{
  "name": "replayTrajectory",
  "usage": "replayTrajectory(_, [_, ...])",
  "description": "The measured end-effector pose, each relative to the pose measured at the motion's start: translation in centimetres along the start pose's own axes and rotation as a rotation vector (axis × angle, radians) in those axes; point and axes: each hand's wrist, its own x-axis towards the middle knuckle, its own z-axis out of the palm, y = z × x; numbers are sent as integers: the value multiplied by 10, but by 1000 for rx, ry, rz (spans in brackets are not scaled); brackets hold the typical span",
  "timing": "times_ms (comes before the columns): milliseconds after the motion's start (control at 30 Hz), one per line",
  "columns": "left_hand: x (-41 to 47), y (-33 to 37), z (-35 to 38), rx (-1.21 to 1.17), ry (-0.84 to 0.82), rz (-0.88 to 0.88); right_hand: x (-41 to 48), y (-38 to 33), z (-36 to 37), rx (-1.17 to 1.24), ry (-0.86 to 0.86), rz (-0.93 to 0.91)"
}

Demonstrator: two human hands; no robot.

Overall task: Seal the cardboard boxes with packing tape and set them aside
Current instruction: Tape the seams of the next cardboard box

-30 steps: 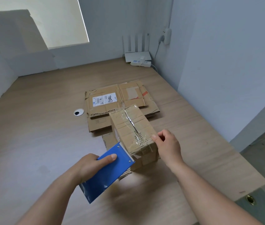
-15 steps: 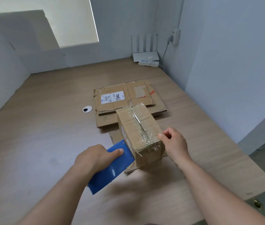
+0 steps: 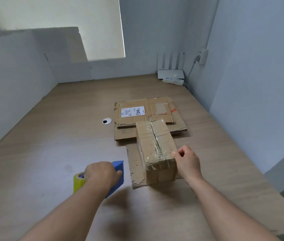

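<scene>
A: Box status?

B: Box (image 3: 156,150) is mid-desk, standing on a flat cardboard sheet (image 3: 134,164), with its far end by the stack of flattened boxes (image 3: 148,115). Clear tape (image 3: 155,136) covers the top seam.

A: Orientation?

B: Its long axis runs away from the person, far end swung slightly left. The seam follows that axis. The short end faces the camera.

A: Hands?

B: Right hand (image 3: 187,160) has its fingers curled, thumb and forefinger at the near right top edge. Looks like a pinch, but I can't tell whether it's on tape or cardboard. Left hand (image 3: 101,174) is wrapped around the blue tape dispenser (image 3: 118,173) with its yellowish roll (image 3: 78,182), low over the desk (image 3: 50,145) and left of the box, not touching it.

A: Handling?

B: Probably light. The corrugated walls are worn and creased, so they'll flex. The tape is slick, so avoid gripping the top. I'd grip across the two long sides, or get a palm under the near end. Beware dragging the loose sheet.
</scene>
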Motion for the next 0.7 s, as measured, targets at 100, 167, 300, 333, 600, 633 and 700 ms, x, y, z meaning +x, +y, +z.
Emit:
replayTrajectory(100, [3, -7, 19, -160, 33, -58, 1, -1, 1, 4, -42, 14])
replayTrajectory(167, [5, -10, 34, -232, 20, -75, 0, -1, 2, 25, -56, 0])
replayTrajectory(300, [1, -14, 61, -244, -41, -87, -1, 3, 6, 0, -89, -49])
replayTrajectory(333, [-1, -13, 65, -265, -54, -104, 0, 4, 6, -11, -94, -63])
replayTrajectory(600, [-24, 69, 14, -1084, 164, 241, -1, 5, 7, -125, -160, -107])
replayTrajectory(633, [-22, 82, 9, -1202, 127, 259, -3, 2, 7, -135, -167, -91])
replayTrajectory(700, [-16, 100, 7, -1352, 49, 171, -8, -8, 10, -229, -170, -39])
